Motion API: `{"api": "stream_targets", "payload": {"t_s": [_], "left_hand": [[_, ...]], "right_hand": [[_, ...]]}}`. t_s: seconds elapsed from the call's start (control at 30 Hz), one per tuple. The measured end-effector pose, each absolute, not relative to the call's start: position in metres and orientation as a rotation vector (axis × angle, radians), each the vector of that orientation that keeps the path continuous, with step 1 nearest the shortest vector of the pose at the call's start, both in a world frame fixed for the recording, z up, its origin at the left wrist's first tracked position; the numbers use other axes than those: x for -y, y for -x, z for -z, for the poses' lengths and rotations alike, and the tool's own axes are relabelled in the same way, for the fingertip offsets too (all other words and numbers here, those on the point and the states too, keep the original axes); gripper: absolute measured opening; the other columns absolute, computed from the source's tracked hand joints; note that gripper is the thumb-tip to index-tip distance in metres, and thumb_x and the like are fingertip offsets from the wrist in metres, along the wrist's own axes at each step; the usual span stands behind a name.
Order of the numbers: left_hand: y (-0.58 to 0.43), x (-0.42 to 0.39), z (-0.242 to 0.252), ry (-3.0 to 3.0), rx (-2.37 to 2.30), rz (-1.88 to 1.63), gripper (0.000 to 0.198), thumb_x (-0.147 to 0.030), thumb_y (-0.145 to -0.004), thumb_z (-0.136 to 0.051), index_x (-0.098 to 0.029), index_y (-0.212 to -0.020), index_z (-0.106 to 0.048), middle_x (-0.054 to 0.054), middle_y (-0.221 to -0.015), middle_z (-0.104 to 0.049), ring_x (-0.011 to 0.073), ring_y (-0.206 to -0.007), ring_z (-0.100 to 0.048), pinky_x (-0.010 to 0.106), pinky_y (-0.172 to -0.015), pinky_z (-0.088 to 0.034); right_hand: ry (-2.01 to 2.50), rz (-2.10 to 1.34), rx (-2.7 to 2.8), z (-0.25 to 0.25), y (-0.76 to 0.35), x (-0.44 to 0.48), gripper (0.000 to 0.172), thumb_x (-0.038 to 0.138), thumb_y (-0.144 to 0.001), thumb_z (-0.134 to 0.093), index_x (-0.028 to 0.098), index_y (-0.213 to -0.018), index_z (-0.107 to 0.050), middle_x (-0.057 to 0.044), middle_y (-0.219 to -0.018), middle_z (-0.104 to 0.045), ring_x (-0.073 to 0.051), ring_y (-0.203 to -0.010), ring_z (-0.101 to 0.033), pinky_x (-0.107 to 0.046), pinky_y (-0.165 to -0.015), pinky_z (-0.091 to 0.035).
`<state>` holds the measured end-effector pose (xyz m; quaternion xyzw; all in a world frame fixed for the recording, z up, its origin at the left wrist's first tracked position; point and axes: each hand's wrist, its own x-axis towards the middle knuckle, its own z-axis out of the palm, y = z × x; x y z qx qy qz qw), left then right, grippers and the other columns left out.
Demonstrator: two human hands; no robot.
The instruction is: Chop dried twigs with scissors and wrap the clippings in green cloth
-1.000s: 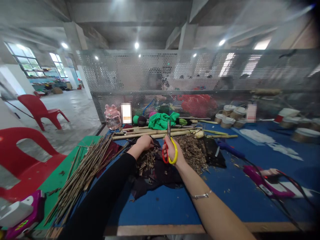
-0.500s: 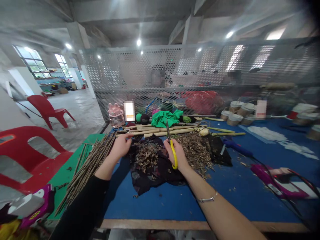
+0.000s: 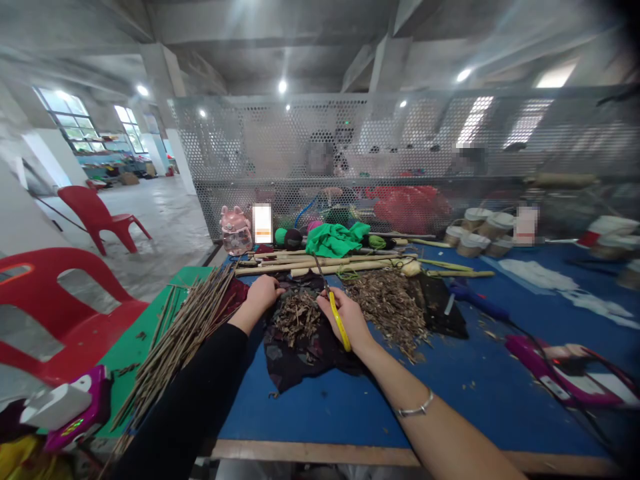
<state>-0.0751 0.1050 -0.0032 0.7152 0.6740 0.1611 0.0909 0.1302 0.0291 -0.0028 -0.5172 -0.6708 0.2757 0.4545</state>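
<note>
Our right hand [image 3: 350,321] is wrapped around the yellow-handled metal scissors [image 3: 339,323], whose blades point toward eleven o'clock; our left hand [image 3: 261,295], at nine o'clock from them, curls its fingers near the edge of the dark, patterned cloth [image 3: 285,373], and we cannot tell whether it pinches anything. The loose heap of dry brown plant pieces [image 3: 297,317] lies on that cloth, between our hands. With the blades so near, we judge that a careless snip could nick our left fingers or catch the fabric, and a tug on the cloth could scatter the heap across the blue desk [image 3: 345,413]. We can read no brand or lettering; the yellow-green markings on the purple plastic device [image 3: 80,417] at eight o'clock are too blurred.
</note>
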Motion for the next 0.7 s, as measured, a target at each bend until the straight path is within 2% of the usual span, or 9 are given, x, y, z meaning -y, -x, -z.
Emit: {"api": "stream_targets", "payload": {"t_s": [0.1,0.33,0.5,0.6,0.7], "left_hand": [[0.077,-0.107,0.007,-2.130,-2.002,-0.512,0.022,-0.038,-0.071,-0.059,-0.019,-0.078,-0.070,0.011,-0.084,-0.069,0.0215,-0.083,-0.061,0.027,-0.074,-0.043],[0.095,-0.104,-0.004,-2.152,-1.929,-0.755,0.028,-0.034,-0.080,-0.048,-0.015,-0.086,-0.067,0.009,-0.086,-0.068,0.0189,-0.080,-0.060,0.027,-0.074,-0.041],[0.093,-0.084,-0.023,-2.144,-1.832,-0.817,0.029,-0.035,-0.078,-0.049,-0.013,-0.079,-0.068,0.006,-0.077,-0.068,0.0174,-0.071,-0.060,0.026,-0.069,-0.042],[0.079,-0.064,-0.027,-2.164,-1.598,-0.872,0.030,-0.039,-0.076,-0.050,-0.016,-0.084,-0.069,0.004,-0.083,-0.069,0.0172,-0.076,-0.060,0.025,-0.073,-0.043],[0.073,-0.054,-0.024,-2.170,-1.379,-0.781,0.035,-0.044,-0.069,-0.058,-0.019,-0.090,-0.069,0.004,-0.091,-0.069,0.0190,-0.082,-0.060,0.025,-0.076,-0.044]], "right_hand": [[1.282,-0.696,1.647,0.001,-0.130,-0.028,0.031,0.047,-0.078,-0.049,0.018,-0.090,-0.052,-0.006,-0.086,-0.064,-0.017,-0.075,-0.061,-0.025,-0.071,-0.045],[1.298,-0.679,1.625,0.006,-0.132,-0.033,0.032,0.047,-0.078,-0.048,0.018,-0.091,-0.053,-0.007,-0.087,-0.065,-0.018,-0.079,-0.061,-0.026,-0.073,-0.045],[1.293,-0.648,1.622,0.008,-0.131,-0.034,0.036,0.049,-0.077,-0.049,0.017,-0.092,-0.054,-0.008,-0.087,-0.065,-0.019,-0.078,-0.061,-0.027,-0.072,-0.046],[1.279,-0.640,1.603,0.008,-0.130,-0.035,0.036,0.049,-0.076,-0.050,0.016,-0.090,-0.055,-0.008,-0.084,-0.066,-0.020,-0.075,-0.062,-0.028,-0.070,-0.046],[1.270,-0.625,1.602,0.008,-0.130,-0.035,0.036,0.049,-0.075,-0.050,0.016,-0.088,-0.056,-0.008,-0.081,-0.066,-0.019,-0.071,-0.062,-0.027,-0.069,-0.046]]}}
